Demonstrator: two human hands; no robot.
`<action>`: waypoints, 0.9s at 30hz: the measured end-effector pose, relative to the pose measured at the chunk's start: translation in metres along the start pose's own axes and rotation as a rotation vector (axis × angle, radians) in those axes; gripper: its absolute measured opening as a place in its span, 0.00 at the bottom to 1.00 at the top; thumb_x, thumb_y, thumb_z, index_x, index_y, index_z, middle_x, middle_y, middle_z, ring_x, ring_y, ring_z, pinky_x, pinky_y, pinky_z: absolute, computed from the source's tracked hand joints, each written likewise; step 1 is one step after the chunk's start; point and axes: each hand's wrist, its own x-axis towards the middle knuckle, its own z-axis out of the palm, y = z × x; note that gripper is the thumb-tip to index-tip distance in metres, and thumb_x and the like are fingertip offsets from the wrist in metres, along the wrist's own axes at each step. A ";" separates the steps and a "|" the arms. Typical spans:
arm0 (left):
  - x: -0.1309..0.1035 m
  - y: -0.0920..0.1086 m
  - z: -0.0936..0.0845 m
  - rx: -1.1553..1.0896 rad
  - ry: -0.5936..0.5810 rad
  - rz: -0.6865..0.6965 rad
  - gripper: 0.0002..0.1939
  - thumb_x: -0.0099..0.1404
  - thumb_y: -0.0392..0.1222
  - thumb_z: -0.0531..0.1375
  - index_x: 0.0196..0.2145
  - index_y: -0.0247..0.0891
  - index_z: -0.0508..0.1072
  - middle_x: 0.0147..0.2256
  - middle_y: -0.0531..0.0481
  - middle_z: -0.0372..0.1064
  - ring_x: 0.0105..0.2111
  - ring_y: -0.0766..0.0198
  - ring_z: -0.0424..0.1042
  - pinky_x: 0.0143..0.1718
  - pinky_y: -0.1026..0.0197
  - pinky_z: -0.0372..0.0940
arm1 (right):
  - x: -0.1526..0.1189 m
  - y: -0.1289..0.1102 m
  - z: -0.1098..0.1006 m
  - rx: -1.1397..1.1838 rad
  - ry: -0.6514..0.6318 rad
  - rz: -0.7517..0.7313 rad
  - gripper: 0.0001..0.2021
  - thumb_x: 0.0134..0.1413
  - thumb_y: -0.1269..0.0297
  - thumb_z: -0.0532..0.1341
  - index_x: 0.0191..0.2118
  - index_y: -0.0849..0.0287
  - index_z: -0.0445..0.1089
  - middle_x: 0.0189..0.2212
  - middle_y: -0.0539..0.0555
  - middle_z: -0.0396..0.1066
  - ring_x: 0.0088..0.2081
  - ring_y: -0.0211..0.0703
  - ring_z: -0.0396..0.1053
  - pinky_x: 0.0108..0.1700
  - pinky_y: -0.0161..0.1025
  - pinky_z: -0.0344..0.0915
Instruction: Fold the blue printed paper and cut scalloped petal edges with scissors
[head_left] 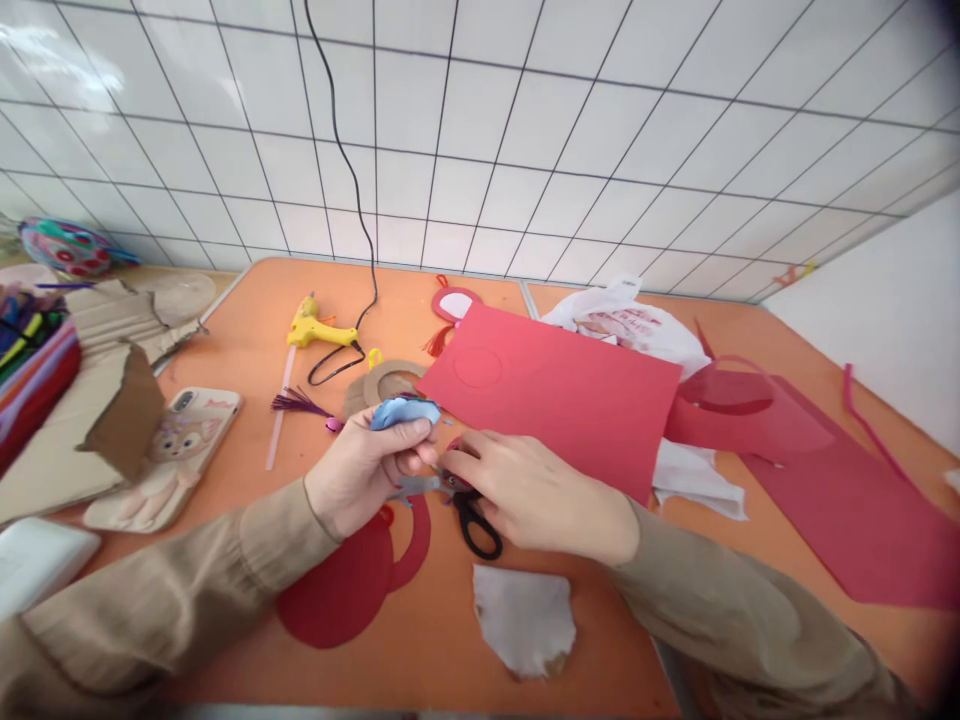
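Observation:
My left hand (pixel 367 460) pinches a small stack of light blue, ragged-edged cloth or paper pieces (pixel 405 412) between thumb and fingers, raised over the table. Close to its right, my right hand (pixel 529 490) has its fingers bent together around the middle of a pair of scissors (pixel 480 535). One black handle loop sticks out below that hand, and the metal blades point left; the other loop is hidden. Below the left hand lie a dark red rounded cutout (pixel 341 585) and a red ring (pixel 420 540). A pale scrap (pixel 523 618) lies nearer the front edge.
A large red sheet (pixel 562 385) with a drawn circle lies behind my right hand. Further back are a yellow glue gun (pixel 319 328) with its cord and a white plastic bag (pixel 637 325). Leftward sit a phone (pixel 176 460) and a cardboard box (pixel 82 440). Purple tassels (pixel 300 403) lie near the left hand.

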 end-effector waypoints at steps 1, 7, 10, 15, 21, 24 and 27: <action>-0.001 0.002 0.001 -0.007 -0.008 0.006 0.11 0.47 0.40 0.73 0.23 0.32 0.77 0.20 0.52 0.71 0.18 0.75 0.67 0.21 0.75 0.64 | -0.002 0.002 -0.005 0.020 0.005 -0.002 0.22 0.51 0.76 0.55 0.53 0.59 0.65 0.40 0.59 0.66 0.40 0.48 0.66 0.32 0.38 0.56; -0.007 0.021 0.008 -0.070 -0.004 0.128 0.12 0.45 0.38 0.74 0.23 0.32 0.76 0.22 0.54 0.71 0.18 0.76 0.68 0.19 0.76 0.62 | -0.016 0.037 -0.038 0.331 -0.058 0.004 0.26 0.50 0.76 0.57 0.55 0.53 0.68 0.41 0.55 0.68 0.40 0.44 0.68 0.40 0.39 0.63; -0.012 0.025 0.012 -0.073 0.030 0.159 0.10 0.46 0.37 0.73 0.24 0.32 0.76 0.21 0.54 0.71 0.18 0.75 0.68 0.19 0.76 0.62 | -0.017 0.056 -0.044 0.619 -0.073 -0.139 0.26 0.50 0.68 0.64 0.57 0.55 0.66 0.43 0.55 0.69 0.44 0.45 0.68 0.46 0.41 0.64; -0.015 0.028 0.020 0.044 0.070 0.206 0.06 0.51 0.36 0.69 0.23 0.32 0.76 0.22 0.52 0.71 0.19 0.73 0.68 0.21 0.73 0.62 | -0.010 0.054 -0.035 1.108 0.099 -0.239 0.30 0.44 0.41 0.68 0.47 0.58 0.67 0.37 0.54 0.67 0.37 0.41 0.66 0.43 0.41 0.66; -0.010 0.028 0.028 0.147 0.053 0.170 0.06 0.50 0.37 0.70 0.23 0.33 0.77 0.22 0.52 0.71 0.16 0.74 0.62 0.16 0.69 0.54 | -0.006 0.041 -0.027 1.222 0.283 -0.178 0.24 0.53 0.45 0.64 0.46 0.59 0.66 0.35 0.56 0.69 0.36 0.43 0.68 0.39 0.41 0.67; -0.006 0.025 0.030 0.217 0.038 0.163 0.05 0.52 0.38 0.69 0.24 0.34 0.78 0.22 0.53 0.70 0.14 0.77 0.55 0.15 0.68 0.48 | -0.006 0.037 -0.026 1.207 0.299 -0.128 0.18 0.56 0.55 0.64 0.46 0.58 0.63 0.35 0.55 0.69 0.38 0.42 0.69 0.39 0.39 0.67; -0.004 0.024 0.030 0.269 0.036 0.215 0.04 0.53 0.38 0.68 0.25 0.35 0.79 0.22 0.53 0.70 0.18 0.74 0.55 0.18 0.67 0.49 | -0.007 0.035 -0.028 1.099 0.381 -0.138 0.18 0.54 0.54 0.65 0.44 0.57 0.62 0.35 0.53 0.67 0.38 0.42 0.67 0.40 0.39 0.67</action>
